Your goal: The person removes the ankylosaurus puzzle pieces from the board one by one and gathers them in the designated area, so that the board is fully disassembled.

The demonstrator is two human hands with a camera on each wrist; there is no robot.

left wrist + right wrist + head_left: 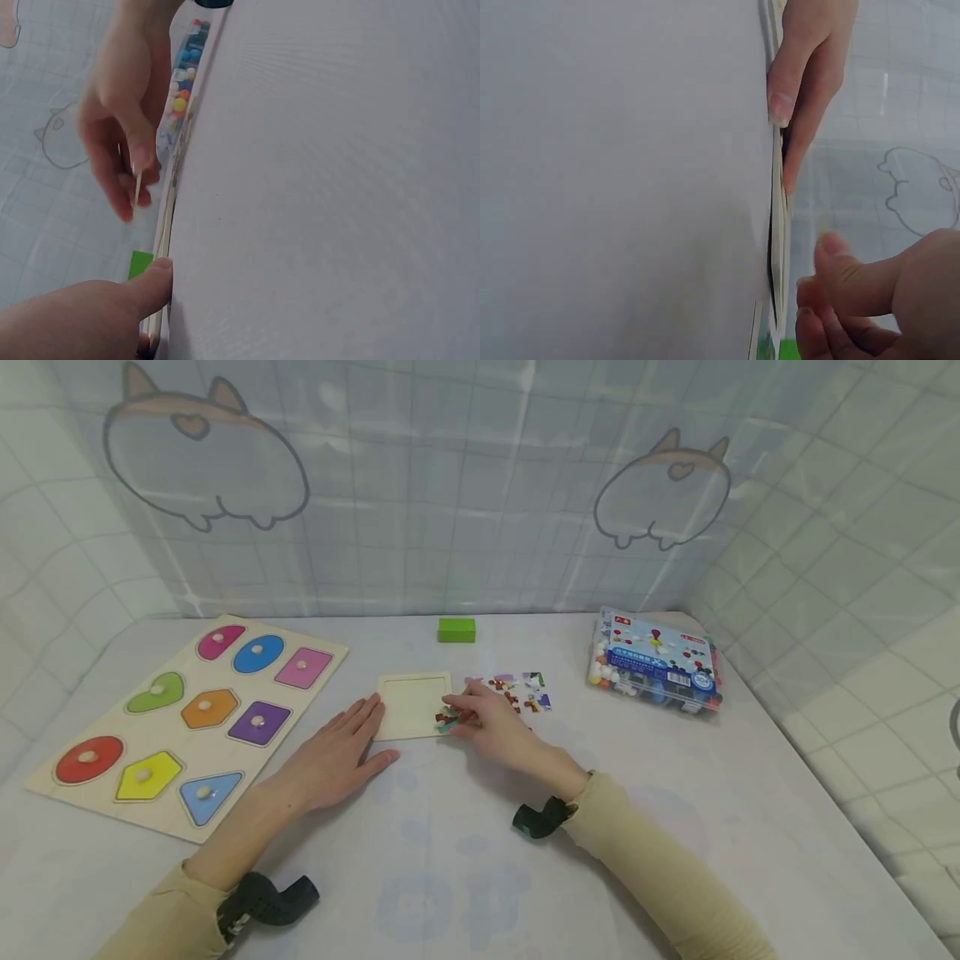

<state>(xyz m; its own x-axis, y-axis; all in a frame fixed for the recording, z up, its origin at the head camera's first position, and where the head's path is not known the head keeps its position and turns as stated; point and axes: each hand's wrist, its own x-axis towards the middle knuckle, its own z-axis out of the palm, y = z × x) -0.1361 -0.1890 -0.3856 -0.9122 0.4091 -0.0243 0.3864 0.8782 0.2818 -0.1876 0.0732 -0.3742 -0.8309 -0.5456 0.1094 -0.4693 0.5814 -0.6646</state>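
Pressing our left hand flat on the table, fingers straight, fingertips touching the left edge of the small wooden puzzle tray. We are holding nothing in it. The left wrist view is showing its thumb against the tray edge.

We are reaching our right hand over the tray's lower right corner, fingers curled and pinching a cluster of small puzzle pieces, red and teal, lying at that corner of the tray. The right wrist view is too side-on to show the grip itself.

The tray is sitting near the table's middle, flat, between both hands. Loose puzzle pieces are lying scattered just right of the tray, beyond the right hand.

We are also seeing a green block behind the tray, well apart from it; a clear plastic box of coloured beads at far right; a wooden shape board with knobbed coloured shapes on the left, near the left hand but apart.
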